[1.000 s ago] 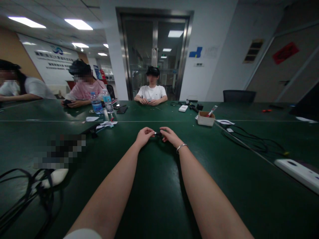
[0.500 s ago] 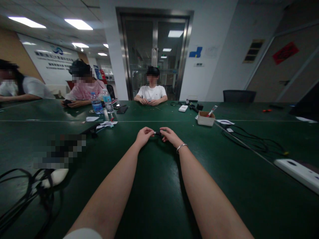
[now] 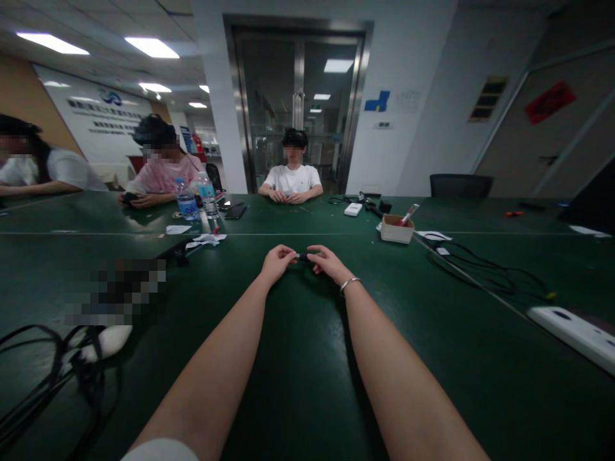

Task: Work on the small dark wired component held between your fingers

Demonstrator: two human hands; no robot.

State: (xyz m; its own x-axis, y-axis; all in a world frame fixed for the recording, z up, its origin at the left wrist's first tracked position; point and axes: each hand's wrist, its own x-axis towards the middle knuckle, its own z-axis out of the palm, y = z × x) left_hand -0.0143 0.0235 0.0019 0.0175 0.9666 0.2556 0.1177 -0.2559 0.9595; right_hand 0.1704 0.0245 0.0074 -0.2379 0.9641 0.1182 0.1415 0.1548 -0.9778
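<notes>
Both my arms reach forward over the dark green table [image 3: 307, 358]. Between my fingertips is a small dark object with a lighter, silvery left end [image 3: 302, 257]; it is too small to name. My left hand [image 3: 278, 264] pinches its light end between thumb and fingers. Around its dark right end, my right hand [image 3: 327, 263] has its thumb and fingers closed. A silver bracelet circles my right wrist. The object is held close to the tabletop, in the middle of the view.
A small box [image 3: 396, 230] holding a pen-like item stands ahead to the right, near black cables [image 3: 485, 269] and a white power strip [image 3: 571, 333]. At left are bottles [image 3: 186, 202], papers, a white mouse [image 3: 113, 340] and cables. Three people sit across the table.
</notes>
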